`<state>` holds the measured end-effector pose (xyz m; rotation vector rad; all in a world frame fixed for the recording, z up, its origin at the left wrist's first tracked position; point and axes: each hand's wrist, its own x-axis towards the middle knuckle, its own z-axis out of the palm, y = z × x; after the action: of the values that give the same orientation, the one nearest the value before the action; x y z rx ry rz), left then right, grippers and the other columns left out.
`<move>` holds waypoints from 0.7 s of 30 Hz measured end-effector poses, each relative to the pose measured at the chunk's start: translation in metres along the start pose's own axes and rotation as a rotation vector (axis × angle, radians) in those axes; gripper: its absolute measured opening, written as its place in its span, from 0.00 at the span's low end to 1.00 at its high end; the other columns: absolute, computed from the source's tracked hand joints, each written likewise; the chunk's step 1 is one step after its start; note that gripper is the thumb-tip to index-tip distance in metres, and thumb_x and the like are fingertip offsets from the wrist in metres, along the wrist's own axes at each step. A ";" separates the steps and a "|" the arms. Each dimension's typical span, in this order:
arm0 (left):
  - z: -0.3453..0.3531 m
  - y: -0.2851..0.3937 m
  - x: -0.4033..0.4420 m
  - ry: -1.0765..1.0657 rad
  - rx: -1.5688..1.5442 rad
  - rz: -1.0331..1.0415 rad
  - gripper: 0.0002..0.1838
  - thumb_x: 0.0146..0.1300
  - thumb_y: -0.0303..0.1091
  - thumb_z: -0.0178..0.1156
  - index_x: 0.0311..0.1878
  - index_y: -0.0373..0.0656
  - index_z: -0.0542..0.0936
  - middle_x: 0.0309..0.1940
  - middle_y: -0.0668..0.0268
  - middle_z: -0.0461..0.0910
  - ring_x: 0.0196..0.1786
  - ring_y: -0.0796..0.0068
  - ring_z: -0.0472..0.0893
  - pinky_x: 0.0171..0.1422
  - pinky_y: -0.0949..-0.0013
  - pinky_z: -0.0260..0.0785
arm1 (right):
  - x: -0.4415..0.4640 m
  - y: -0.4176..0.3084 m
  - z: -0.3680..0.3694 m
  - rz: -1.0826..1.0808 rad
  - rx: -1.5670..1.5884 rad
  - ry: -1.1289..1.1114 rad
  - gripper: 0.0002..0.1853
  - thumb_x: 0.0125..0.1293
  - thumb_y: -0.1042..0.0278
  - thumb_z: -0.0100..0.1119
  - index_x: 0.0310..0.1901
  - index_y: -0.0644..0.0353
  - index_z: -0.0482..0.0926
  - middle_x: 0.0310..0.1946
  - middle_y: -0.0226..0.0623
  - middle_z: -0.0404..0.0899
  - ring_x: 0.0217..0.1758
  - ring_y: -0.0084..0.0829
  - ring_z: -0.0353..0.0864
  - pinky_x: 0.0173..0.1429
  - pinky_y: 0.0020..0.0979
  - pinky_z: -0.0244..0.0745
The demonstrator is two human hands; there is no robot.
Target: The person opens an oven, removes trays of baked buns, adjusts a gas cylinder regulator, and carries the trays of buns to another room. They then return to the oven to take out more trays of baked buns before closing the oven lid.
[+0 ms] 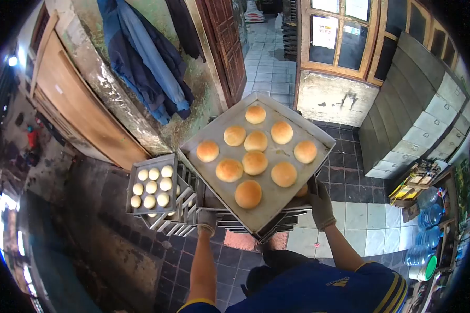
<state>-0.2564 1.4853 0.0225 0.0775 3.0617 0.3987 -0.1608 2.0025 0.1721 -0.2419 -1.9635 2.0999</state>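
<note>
A square metal baking tray [318,136] with several golden-brown buns [255,163] rests diagonally on top of a rack of trays in front of me. Just beneath it a lower baking tray [210,201] juts toward me, and part of another bun [302,191] shows at its right end. My left hand [207,218], in a light work glove, is closed at the lower tray's left side, its fingertips hidden under the metal. At the right side, my gloved right hand [322,206] is closed around the edge of that lower tray, fingers partly covered.
To the left, a smaller tray [130,193] of pale buns tops another metal rack [185,203]. Jackets [141,62] hang on the wall beside an open wooden door [227,47]. Grey metal drawers [423,115] and blue water bottles [430,215] stand to the right.
</note>
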 end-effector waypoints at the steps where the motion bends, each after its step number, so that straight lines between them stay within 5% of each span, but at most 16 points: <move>1: 0.036 -0.024 0.016 -0.023 -0.080 -0.029 0.24 0.79 0.43 0.63 0.70 0.41 0.89 0.71 0.48 0.89 0.75 0.49 0.86 0.84 0.50 0.76 | -0.003 -0.009 0.003 0.028 0.075 -0.028 0.30 0.81 0.78 0.53 0.82 0.64 0.74 0.75 0.41 0.83 0.73 0.34 0.82 0.78 0.38 0.79; 3: 0.051 -0.023 -0.005 -0.028 -0.167 -0.057 0.26 0.81 0.43 0.61 0.73 0.40 0.87 0.73 0.47 0.87 0.77 0.49 0.85 0.84 0.50 0.76 | -0.027 -0.018 -0.009 0.026 0.136 0.001 0.31 0.80 0.78 0.54 0.84 0.67 0.73 0.76 0.41 0.83 0.77 0.33 0.81 0.81 0.37 0.77; 6: 0.055 -0.015 0.013 0.307 -0.050 0.152 0.23 0.82 0.38 0.58 0.71 0.40 0.88 0.73 0.46 0.87 0.75 0.46 0.85 0.81 0.49 0.78 | -0.002 0.001 0.010 0.028 0.154 0.048 0.34 0.79 0.79 0.54 0.86 0.70 0.70 0.80 0.43 0.81 0.82 0.34 0.79 0.85 0.36 0.75; 9: 0.061 -0.005 0.011 0.306 -0.506 0.000 0.21 0.83 0.33 0.56 0.69 0.39 0.89 0.70 0.46 0.89 0.72 0.44 0.87 0.80 0.49 0.79 | -0.006 0.014 0.007 0.023 0.203 0.082 0.36 0.78 0.78 0.55 0.87 0.71 0.68 0.83 0.44 0.79 0.83 0.35 0.79 0.86 0.37 0.75; 13: 0.084 -0.045 0.052 0.032 -0.270 0.132 0.23 0.84 0.30 0.54 0.74 0.36 0.85 0.70 0.47 0.90 0.72 0.45 0.87 0.82 0.50 0.79 | 0.028 0.008 0.019 0.053 0.197 0.044 0.41 0.76 0.79 0.52 0.90 0.74 0.59 0.90 0.50 0.71 0.91 0.40 0.71 0.90 0.40 0.71; 16: 0.054 -0.030 0.072 0.179 -0.329 0.227 0.20 0.81 0.28 0.55 0.66 0.37 0.90 0.62 0.45 0.93 0.68 0.40 0.89 0.76 0.46 0.82 | 0.069 0.021 0.011 0.114 -0.010 -0.022 0.43 0.74 0.79 0.52 0.91 0.75 0.58 0.92 0.50 0.67 0.92 0.40 0.69 0.90 0.39 0.71; 19: 0.024 -0.010 0.121 0.083 -0.068 0.155 0.22 0.79 0.40 0.63 0.67 0.39 0.90 0.64 0.47 0.92 0.66 0.48 0.91 0.73 0.46 0.83 | 0.111 -0.001 0.029 0.098 0.091 -0.007 0.43 0.72 0.80 0.52 0.90 0.74 0.61 0.92 0.48 0.68 0.91 0.37 0.71 0.88 0.37 0.73; 21: -0.023 0.018 0.153 -0.335 0.241 0.270 0.20 0.77 0.32 0.58 0.66 0.39 0.90 0.60 0.43 0.92 0.63 0.40 0.91 0.72 0.45 0.83 | 0.140 -0.003 0.037 0.044 0.147 -0.010 0.41 0.72 0.82 0.54 0.88 0.72 0.66 0.90 0.54 0.70 0.87 0.47 0.76 0.85 0.41 0.77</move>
<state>-0.4095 1.5057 0.0428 0.5148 2.7524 0.0174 -0.3051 2.0096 0.1857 -0.2492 -1.8141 2.2645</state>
